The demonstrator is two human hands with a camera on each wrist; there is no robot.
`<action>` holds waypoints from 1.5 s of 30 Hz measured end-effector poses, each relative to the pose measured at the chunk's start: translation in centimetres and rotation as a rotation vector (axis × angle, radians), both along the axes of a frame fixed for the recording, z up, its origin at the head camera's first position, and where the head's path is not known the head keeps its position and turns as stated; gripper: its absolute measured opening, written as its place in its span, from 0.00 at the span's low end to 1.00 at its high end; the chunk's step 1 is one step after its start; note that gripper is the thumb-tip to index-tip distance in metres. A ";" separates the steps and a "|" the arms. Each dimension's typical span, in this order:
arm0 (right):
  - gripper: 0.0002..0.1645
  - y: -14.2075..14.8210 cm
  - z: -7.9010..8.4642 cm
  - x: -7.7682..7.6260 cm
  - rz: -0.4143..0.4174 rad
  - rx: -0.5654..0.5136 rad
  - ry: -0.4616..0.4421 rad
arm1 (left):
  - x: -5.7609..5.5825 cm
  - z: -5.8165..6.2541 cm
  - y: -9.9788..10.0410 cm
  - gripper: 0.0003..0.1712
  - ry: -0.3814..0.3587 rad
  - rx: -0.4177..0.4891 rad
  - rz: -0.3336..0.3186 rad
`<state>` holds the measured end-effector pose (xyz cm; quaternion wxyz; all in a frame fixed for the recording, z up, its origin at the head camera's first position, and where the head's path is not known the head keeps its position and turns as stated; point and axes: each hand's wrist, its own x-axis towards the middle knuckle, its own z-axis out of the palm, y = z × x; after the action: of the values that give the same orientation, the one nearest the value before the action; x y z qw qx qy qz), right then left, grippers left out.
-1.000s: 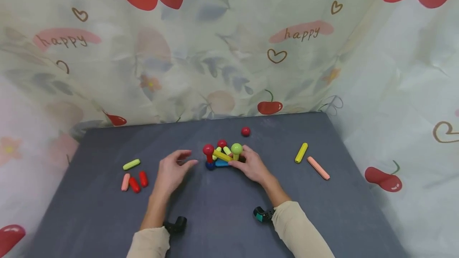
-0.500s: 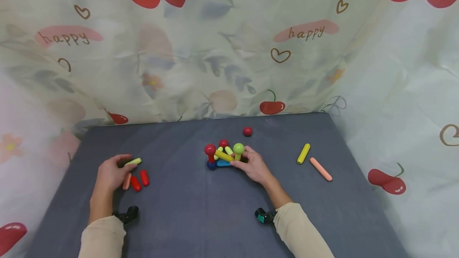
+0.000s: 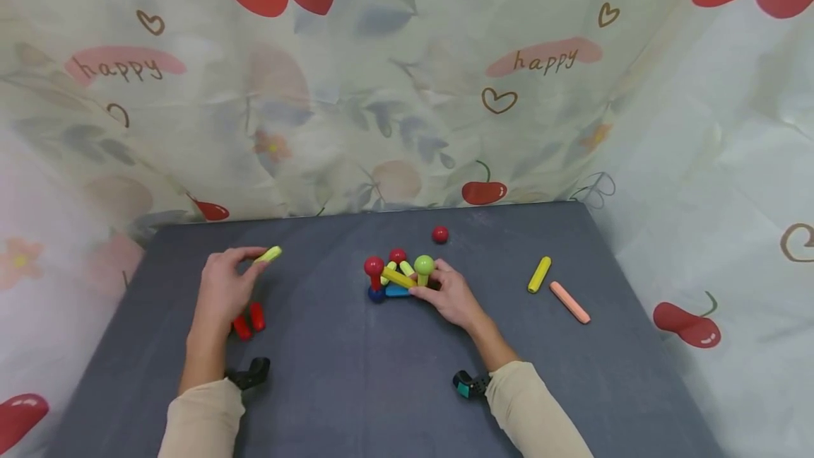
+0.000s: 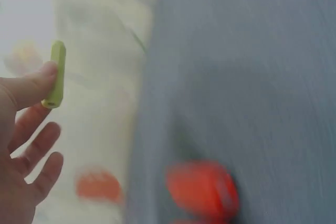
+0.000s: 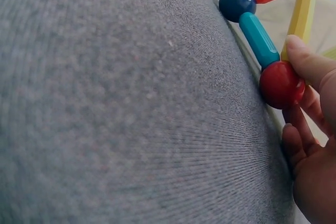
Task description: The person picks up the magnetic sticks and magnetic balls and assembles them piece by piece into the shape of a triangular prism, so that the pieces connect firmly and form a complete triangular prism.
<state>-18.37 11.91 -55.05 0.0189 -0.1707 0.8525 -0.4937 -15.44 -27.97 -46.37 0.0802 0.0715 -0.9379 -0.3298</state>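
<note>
In the head view my left hand pinches a light green magnetic stick between thumb and index finger, raised over the left side of the table; the left wrist view shows the other fingers spread. My right hand grips the right corner of a ball-and-stick frame at the table's middle. From the right wrist, the thumb presses a yellow stick beside a red ball, with fingers curled behind. A teal-blue stick joins that ball to a dark blue ball. A light green ball tops the held corner.
Two short red sticks lie by my left wrist. Behind the frame sits a loose red ball. To the right lie a yellow stick and a pink stick. A cherry-print curtain hangs along the back edge.
My left hand swung from beside the frame to the left pile, took the light green stick there and lifted it up and rightward. My right hand stays at the frame.
</note>
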 end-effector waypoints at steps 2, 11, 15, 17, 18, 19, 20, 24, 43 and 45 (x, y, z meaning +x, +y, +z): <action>0.16 0.0 0.0 0.0 0.004 0.001 -0.001 | -0.3 1.2 2.5 0.19 0.080 0.023 -0.037; 0.16 0.2 -0.1 0.0 -0.001 0.013 -0.003 | -1.3 2.8 13.4 0.22 0.225 0.169 -0.302; 0.16 0.3 0.1 0.0 -0.004 0.029 0.003 | -1.6 2.3 16.3 0.23 0.188 0.200 -0.374; 0.16 0.2 0.1 0.0 -0.003 0.030 0.003 | -1.7 2.1 17.0 0.23 0.175 0.193 -0.392; 0.16 0.2 0.1 0.0 -0.004 0.030 0.002 | -1.8 2.0 17.2 0.23 0.171 0.189 -0.396; 0.16 0.2 0.1 0.1 -0.004 0.028 0.000 | -1.8 1.9 17.4 0.23 0.165 0.181 -0.396; 0.16 0.2 0.1 0.1 -0.005 0.028 -0.003 | -1.8 1.8 17.6 0.23 0.166 0.164 -0.397; 0.15 0.2 0.0 0.1 -0.008 0.017 -0.005 | -1.7 1.3 17.9 0.24 0.169 0.105 -0.408; 0.16 0.1 -0.1 0.1 -0.005 0.019 0.029 | -1.4 0.7 18.4 0.26 0.257 -0.184 -0.440; 0.16 0.0 0.0 0.2 -0.003 0.016 0.031 | -1.1 0.6 18.5 0.28 0.250 -0.163 -0.418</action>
<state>-18.22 11.94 -55.06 0.0061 -0.1768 0.8569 -0.4841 -16.49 -9.48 -45.73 0.1311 -0.1718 -0.9386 -0.2690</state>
